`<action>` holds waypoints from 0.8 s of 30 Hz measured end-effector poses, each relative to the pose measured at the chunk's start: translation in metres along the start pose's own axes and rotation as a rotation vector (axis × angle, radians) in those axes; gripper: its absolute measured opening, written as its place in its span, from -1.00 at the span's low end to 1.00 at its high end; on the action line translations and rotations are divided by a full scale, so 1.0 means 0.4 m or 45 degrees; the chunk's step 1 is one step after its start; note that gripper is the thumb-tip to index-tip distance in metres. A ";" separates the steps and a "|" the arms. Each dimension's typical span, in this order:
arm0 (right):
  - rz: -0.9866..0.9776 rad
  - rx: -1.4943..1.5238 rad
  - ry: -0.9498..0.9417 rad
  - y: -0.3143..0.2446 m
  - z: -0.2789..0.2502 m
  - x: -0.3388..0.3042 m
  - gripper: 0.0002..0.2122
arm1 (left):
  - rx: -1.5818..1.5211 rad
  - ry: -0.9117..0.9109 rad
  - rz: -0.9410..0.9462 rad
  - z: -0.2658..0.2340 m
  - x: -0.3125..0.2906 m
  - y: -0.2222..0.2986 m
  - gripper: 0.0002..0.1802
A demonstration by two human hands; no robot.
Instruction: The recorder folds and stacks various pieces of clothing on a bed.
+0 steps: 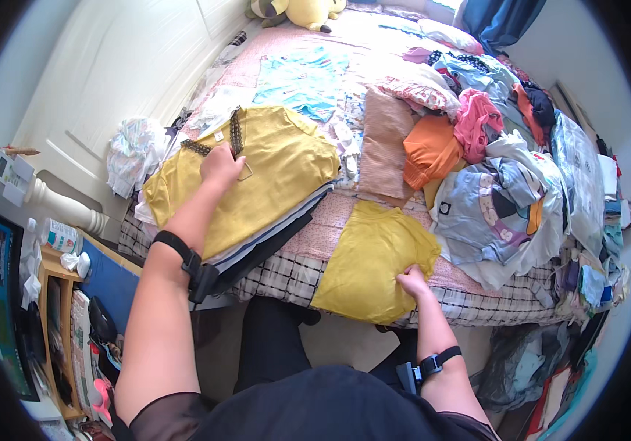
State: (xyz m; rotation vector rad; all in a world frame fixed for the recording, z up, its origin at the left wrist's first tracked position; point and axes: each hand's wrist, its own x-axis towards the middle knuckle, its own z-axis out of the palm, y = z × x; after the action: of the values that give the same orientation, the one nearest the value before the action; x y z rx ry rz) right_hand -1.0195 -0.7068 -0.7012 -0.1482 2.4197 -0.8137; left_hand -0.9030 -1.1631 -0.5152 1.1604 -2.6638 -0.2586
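Sunlight spills across a cluttered bedroom, where clothes cover much of the bed (302, 245), its pink and plaid covers showing between them. From where I stand, the trouble spot looks to be the bed's near edge. A yellow garment (374, 246) lies there at about the middle of that edge, its hem reaching the plaid border. The person's right hand (412, 281) pinches its lower right side between thumb and fingers, and creases run from the grip. A tug toward the body could drag the whole piece off the bed, since its lower end has so little under it.

Toward the near left corner, a mustard shirt (282, 151) with a dark patterned neckline tops a stack of folded clothes (280, 242). The left hand (221, 165) curls inward at that neckline, beside a thin loop (245, 173); I can't tell whether it grips cloth or loop. Lifting there could pull the layers beneath askew, or snag the trim. Over on the right, a loose heap (488, 202) crowds the yellow garment; sweeping sideways could tangle the two.
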 end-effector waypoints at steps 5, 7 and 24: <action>-0.010 -0.021 0.007 0.002 0.009 0.013 -0.66 | -0.013 0.093 -0.119 -0.006 0.015 0.001 -0.81; 0.019 -0.023 -0.010 -0.005 0.001 0.013 -0.64 | 0.087 0.175 0.040 -0.042 0.013 0.010 -0.87; -0.022 -0.048 0.042 0.003 -0.003 0.012 -0.64 | 0.297 -0.042 0.193 -0.056 0.061 0.068 -0.69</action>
State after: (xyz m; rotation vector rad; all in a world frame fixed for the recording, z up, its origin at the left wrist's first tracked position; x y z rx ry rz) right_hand -1.0242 -0.7065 -0.7034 -0.1722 2.4691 -0.7842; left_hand -0.9319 -1.1643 -0.4837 1.0142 -2.8524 0.0617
